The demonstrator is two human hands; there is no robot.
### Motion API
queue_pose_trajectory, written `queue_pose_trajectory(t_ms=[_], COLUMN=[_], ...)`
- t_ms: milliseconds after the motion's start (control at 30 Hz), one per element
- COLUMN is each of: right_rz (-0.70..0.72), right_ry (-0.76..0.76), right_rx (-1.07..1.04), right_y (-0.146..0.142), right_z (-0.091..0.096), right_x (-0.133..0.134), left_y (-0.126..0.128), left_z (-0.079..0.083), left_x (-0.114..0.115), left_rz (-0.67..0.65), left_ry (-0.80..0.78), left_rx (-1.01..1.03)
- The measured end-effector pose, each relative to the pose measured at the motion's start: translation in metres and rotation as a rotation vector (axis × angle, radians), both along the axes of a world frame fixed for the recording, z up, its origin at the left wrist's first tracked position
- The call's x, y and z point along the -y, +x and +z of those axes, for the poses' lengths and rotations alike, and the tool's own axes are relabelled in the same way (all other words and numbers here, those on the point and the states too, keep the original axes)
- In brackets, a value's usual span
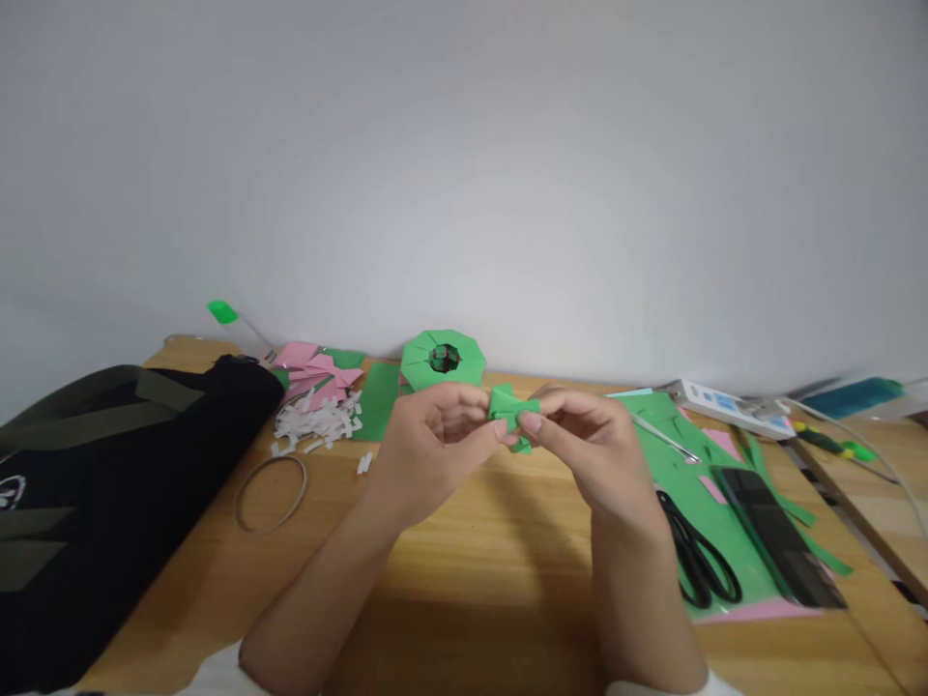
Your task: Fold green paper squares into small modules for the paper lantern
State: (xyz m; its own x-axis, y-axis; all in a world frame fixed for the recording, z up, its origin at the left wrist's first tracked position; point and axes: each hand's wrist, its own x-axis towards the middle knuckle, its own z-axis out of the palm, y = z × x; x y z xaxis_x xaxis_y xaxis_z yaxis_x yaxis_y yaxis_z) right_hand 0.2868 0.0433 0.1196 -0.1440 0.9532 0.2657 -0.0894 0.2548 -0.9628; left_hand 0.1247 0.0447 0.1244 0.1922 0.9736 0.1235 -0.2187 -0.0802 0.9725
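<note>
Both hands pinch one small folded green paper piece (509, 410) above the middle of the wooden table (464, 570). My left hand (439, 440) grips its left side between thumb and fingers. On its right side, my right hand (594, 435) presses with the thumb in front and the fingers behind. Several short flaps stick out from the piece at the top, right and bottom. Behind my hands stands a round green paper ring (413, 365) of folded segments with a dark opening in its centre. Its lower part is hidden by my left hand.
Left lie a black bag (145, 483), a round band (271, 495), white paper scraps (319, 423) and pink paper pieces (315, 367). Right are green sheets (652, 425), black-handled scissors (700, 556), tweezers (667, 440), a dark phone (772, 532) and a power strip (732, 408). A wall rises behind.
</note>
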Motion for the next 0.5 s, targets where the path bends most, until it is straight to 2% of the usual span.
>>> queue_pose_trajectory(t_ms=[167, 300, 400, 500], right_rz=[0.017, 0.011, 0.035, 0.056], right_ry=[0.054, 0.073, 0.051, -0.029], right_rx=[0.050, 0.097, 0.115, 0.045], right_y=[0.0058, 0.0068, 0.0061, 0.0055], right_z=[-0.0046, -0.0024, 0.0009, 0.0014], right_x=[0.0020, 0.0051, 0.0054, 0.0035], left_y=[0.0004, 0.0004, -0.0005, -0.0014], left_z=[-0.0013, -0.0025, -0.0012, 0.0015], left_x=[-0.0010, -0.0014, -0.0015, -0.0008], left_rz=[-0.068, -0.061, -0.037, -0.048], left_ry=[0.016, 0.030, 0.062, 0.070], left_rx=[-0.025, -0.018, -0.025, -0.019])
